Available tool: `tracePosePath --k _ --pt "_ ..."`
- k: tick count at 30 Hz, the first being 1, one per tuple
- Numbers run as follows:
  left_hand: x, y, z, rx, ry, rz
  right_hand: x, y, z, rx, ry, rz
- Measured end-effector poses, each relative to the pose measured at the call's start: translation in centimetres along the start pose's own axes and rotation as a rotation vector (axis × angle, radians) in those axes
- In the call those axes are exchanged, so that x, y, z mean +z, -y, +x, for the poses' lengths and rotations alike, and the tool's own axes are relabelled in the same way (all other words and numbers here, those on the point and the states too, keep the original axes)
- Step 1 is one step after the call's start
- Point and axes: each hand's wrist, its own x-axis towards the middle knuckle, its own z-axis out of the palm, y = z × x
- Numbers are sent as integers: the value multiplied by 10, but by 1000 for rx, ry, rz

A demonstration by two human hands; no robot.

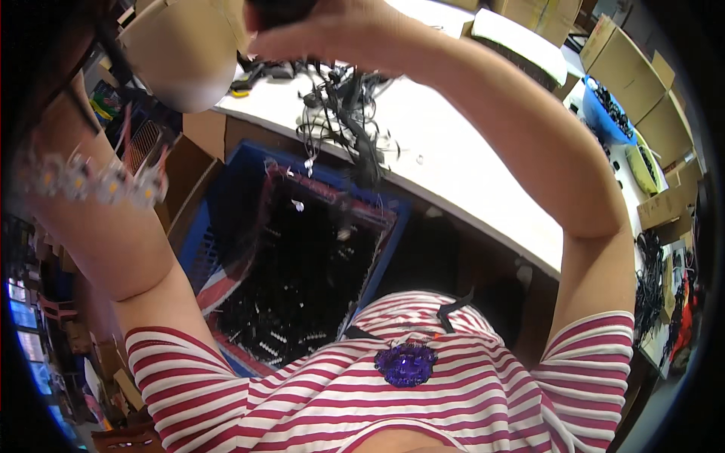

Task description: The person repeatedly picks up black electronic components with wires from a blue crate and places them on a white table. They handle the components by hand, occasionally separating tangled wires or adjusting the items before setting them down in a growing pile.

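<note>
Beyond the blue plastic crate with a latticed side, the right hand is curled around a black object, which is cut off by the upper border, so its kind cannot be told. The left forearm rises to the left of the crate; the left hand cannot be made out at the dark rim, nor can its grip. A blurred row of small clear modules with yellow centres shows in front of that forearm, left of the crate. On the far side of the crate, a tangle of thin black cables hangs over the edge of the white-topped desk. An open brown cardboard box stands just left of the crate.
</note>
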Motion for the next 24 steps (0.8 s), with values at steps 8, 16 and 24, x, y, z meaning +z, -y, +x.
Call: tracePosePath --k 8,16,24 --pt "-8 40 55 106 96 65 -131 -32 70 -545 -254 -663" --pt "-32 184 19 -496 -207 -109 -166 -214 22 101 -159 -1337" --pt "-59 282 -25 -842 -368 -400 -104 -199 -88 212 -163 -1052"
